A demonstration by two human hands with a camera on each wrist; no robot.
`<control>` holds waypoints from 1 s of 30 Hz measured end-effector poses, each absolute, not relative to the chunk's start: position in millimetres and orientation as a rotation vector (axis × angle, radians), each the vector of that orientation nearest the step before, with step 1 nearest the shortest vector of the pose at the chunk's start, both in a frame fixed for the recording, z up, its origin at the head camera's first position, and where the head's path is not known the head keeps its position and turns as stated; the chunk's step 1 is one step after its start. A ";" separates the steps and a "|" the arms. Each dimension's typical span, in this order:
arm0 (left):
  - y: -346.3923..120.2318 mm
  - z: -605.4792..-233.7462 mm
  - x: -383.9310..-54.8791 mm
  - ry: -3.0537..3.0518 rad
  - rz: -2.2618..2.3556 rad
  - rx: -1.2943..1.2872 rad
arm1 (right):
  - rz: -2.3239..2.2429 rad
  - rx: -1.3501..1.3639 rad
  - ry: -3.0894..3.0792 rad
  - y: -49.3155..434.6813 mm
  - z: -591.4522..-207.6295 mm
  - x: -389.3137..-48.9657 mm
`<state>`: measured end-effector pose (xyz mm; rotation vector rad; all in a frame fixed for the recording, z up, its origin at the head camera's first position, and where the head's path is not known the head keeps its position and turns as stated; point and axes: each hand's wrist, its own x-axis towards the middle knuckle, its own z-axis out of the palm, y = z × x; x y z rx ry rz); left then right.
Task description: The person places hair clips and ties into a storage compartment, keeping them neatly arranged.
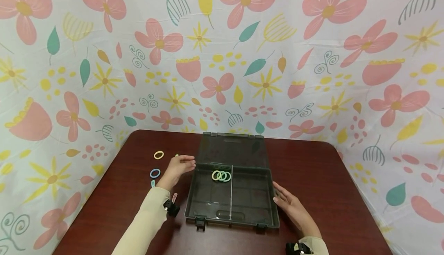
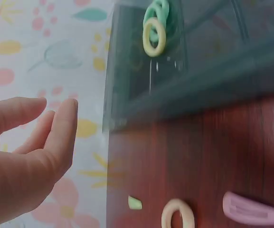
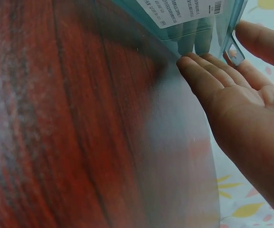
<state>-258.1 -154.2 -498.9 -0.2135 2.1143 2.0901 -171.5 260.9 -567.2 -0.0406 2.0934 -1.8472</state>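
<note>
A dark see-through plastic box (image 1: 250,193) sits with its lid (image 1: 232,149) folded back, a pale divider (image 1: 231,193) inside. Several pale yellow and green rings (image 1: 221,176) lie in its left compartment. My left hand (image 1: 178,168) hovers by the box's left back corner; the left wrist view shows thumb and fingers apart, nothing between them. At the box's right side, my right hand (image 1: 295,208) holds the edge. The right wrist view shows the thumb on one side of it and the fingertips against the labelled underside (image 3: 184,14).
On the table left of the box lie a yellow ring (image 1: 158,155), a blue ring (image 1: 155,173), a light blue hair clip (image 1: 153,183) and a pink clip (image 2: 253,209). Two latches (image 1: 200,224) stick out from the box's front. A flowered cloth (image 1: 222,54) hangs behind the table.
</note>
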 end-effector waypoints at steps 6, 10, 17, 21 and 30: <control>-182.2 -497.2 -254.2 2.104 2.148 -0.280 | -1.840 -0.028 2.096 261.7 -567.3 -172.2; -201.2 -506.2 -250.4 2.141 2.149 -0.291 | -1.843 -0.032 2.096 260.5 -565.3 -171.9; -225.9 -527.5 -237.2 2.301 2.003 -0.379 | -1.837 -0.061 2.107 259.5 -563.1 -169.9; -235.7 -539.4 -235.4 2.356 1.933 -0.404 | -1.842 -0.027 2.104 259.4 -564.1 -170.2; -242.7 -554.1 -234.5 2.396 1.815 -0.390 | -1.851 -0.004 2.097 259.5 -566.4 -171.4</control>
